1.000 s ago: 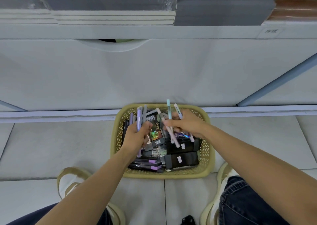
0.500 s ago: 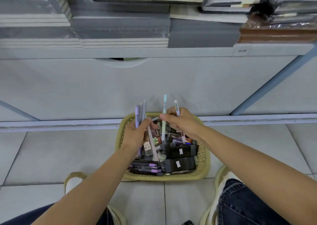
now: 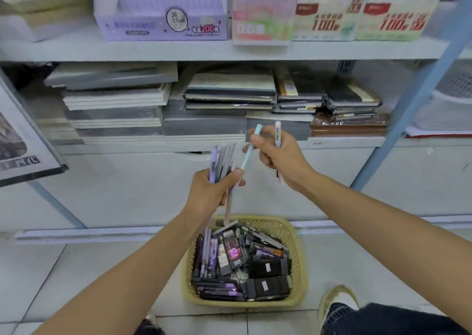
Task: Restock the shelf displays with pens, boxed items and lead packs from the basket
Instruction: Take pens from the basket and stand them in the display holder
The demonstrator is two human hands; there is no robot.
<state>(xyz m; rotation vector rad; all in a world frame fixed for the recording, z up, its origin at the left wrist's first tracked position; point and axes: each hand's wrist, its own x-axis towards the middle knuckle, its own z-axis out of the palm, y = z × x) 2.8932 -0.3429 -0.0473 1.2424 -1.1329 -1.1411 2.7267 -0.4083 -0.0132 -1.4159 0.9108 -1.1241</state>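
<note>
Above the basket (image 3: 297, 245), set on the tiles at six o'clock of the hands, two lots of pens are held apart. A fan of purple and grey pens (image 3: 222, 161) is gripped in the left hand (image 3: 209, 194). A teal pen (image 3: 246, 158) and a white pen (image 3: 278, 135) are pinched in the right hand (image 3: 281, 156), at two o'clock of the left. Boxed items (image 3: 268, 268) lie in the basket, and display boxes (image 3: 163, 26) are seen on the upper shelf at twelve o'clock. The teal pen is held by fingertips only, with its lower end close to the left hand. A knock there could free it, and it would be lost to the basket or the tiles. Pens could also be shed from the loose fan if it is tilted while raised.
</note>
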